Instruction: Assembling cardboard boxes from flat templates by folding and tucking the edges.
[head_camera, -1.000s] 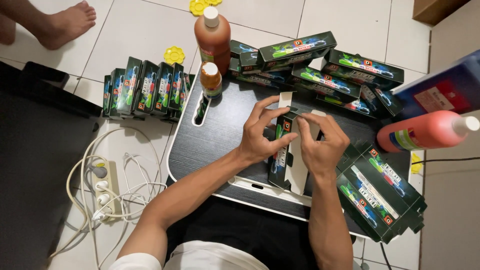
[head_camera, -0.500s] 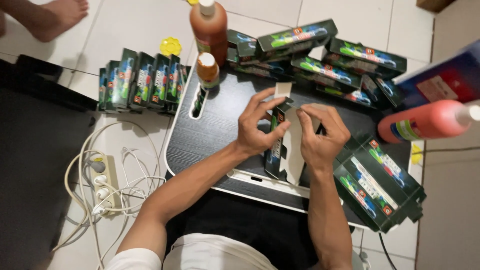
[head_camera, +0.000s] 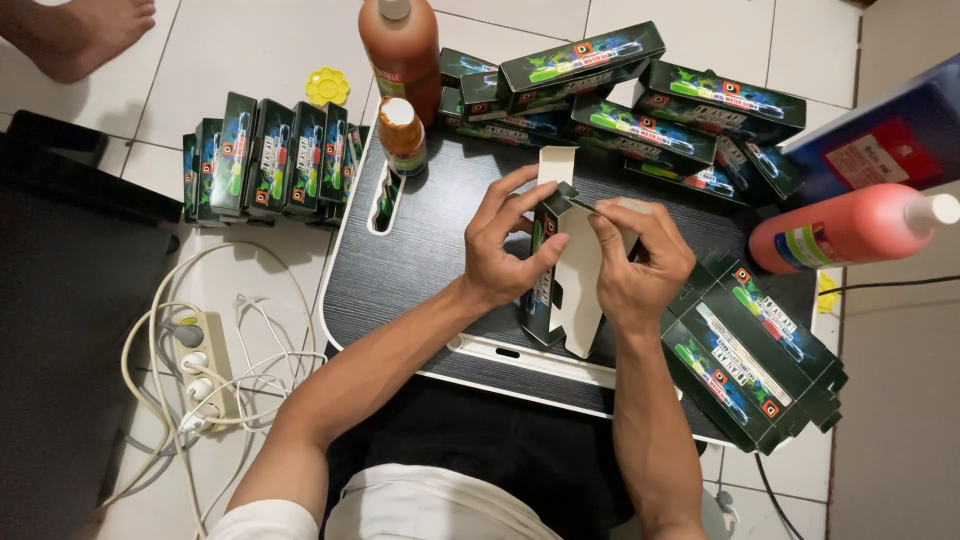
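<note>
Both hands grip one small dark carton (head_camera: 560, 285) (its white inner flap is open) above the black table (head_camera: 420, 260). The left hand (head_camera: 505, 250) clasps its side, and the right hand (head_camera: 635, 265) pinches the top edge. Folded cartons (head_camera: 750, 345) lie just beside the right hand.

On the worktop (head_camera: 420, 260), a half-folded carton (head_camera: 565, 275) sits between the left hand (head_camera: 505, 250) and right hand (head_camera: 635, 265). Behind it lies a heap of cartons (head_camera: 640, 110), with two bottles (head_camera: 402, 70) at the heap's left. Flat cartons (head_camera: 750, 350) lie right of the hands. Left of the worktop, on the floor (head_camera: 250, 50), cartons stand in a row (head_camera: 270, 160); a power strip (head_camera: 200, 370) lies nearer.
</note>
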